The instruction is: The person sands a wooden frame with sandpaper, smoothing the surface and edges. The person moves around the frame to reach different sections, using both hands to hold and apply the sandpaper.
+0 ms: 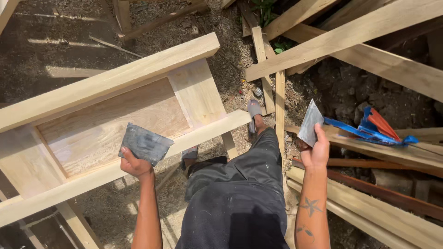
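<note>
Outdoor ground [152, 41] of dirt and wood shavings forms the work area, partly in sunlight. Left hand [134, 163] is closed around the lower corner of a grey sheet [146, 144], thumb and fingers pinching its edge; the sheet is held flat, facing up, in front of the frame [110, 115]. Right hand [314, 152] pinches a smaller grey piece [310, 122] between thumb and fingers, holding it upright, well apart from the left hand. Whether the two pieces are sandpaper cannot be told.

Beyond the left hand, the pale wooden frame lies tilted, with a recessed panel [110, 129] between two long rails. The grey sheet overlaps the near rail in view; contact cannot be told.

Between the hands, the person's legs in dark trousers [240, 193] extend forward, with a grey sandal [254, 110] on the far foot.

Right of the right hand, blue and red scrap [369, 127] lies on stacked planks [369, 216]. Above the right hand, long pale boards [350, 37] cross over dark soil.
</note>
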